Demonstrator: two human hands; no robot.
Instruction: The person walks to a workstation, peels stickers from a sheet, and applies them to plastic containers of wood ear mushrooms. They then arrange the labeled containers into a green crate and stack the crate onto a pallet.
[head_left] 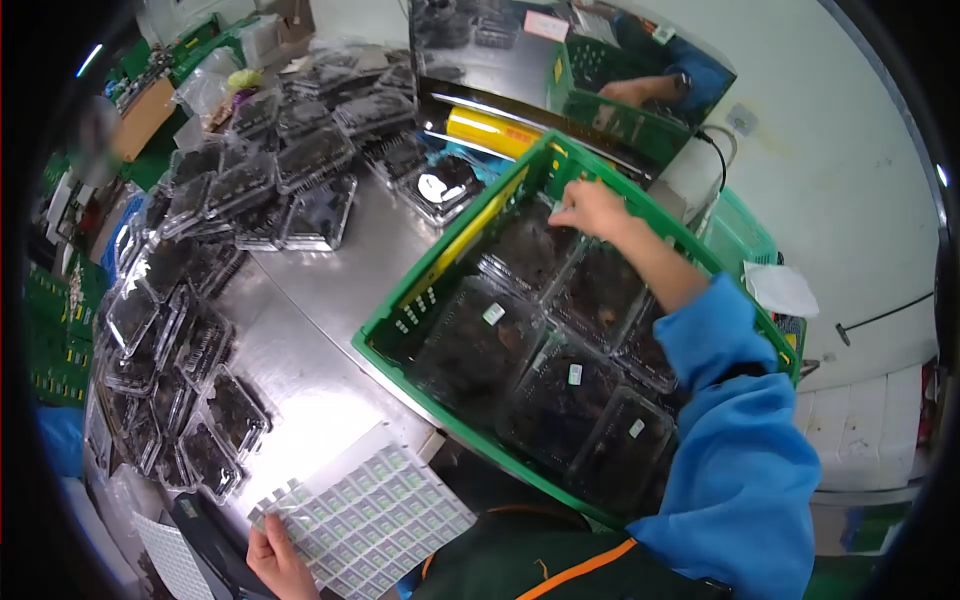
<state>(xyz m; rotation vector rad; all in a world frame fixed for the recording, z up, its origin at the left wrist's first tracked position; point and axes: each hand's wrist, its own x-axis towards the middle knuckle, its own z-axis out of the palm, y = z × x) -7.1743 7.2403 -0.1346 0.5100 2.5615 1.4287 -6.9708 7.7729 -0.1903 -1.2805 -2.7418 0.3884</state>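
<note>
My left hand (278, 562) grips the corner of a sheet of small printed labels (365, 515), thumb on top. Several labels are gone along its upper left edge. My right hand (592, 208) reaches into a green plastic crate (440, 262), fingers closed together over a clear-lidded box (530, 245) of dark contents. A small pale bit shows at its fingertips, too small to name. In the crate several such boxes lie side by side. Small labels stick on three lids: a large box (470, 340), a box in front (560, 400) and one at the right (620, 450).
Many clear boxes with dark contents (275, 165) are heaped across the steel table (300, 290). A yellow roll (490, 131) lies behind the crate, below a reflective panel (480, 50). A light green basket (738, 235) stands at the right by the wall.
</note>
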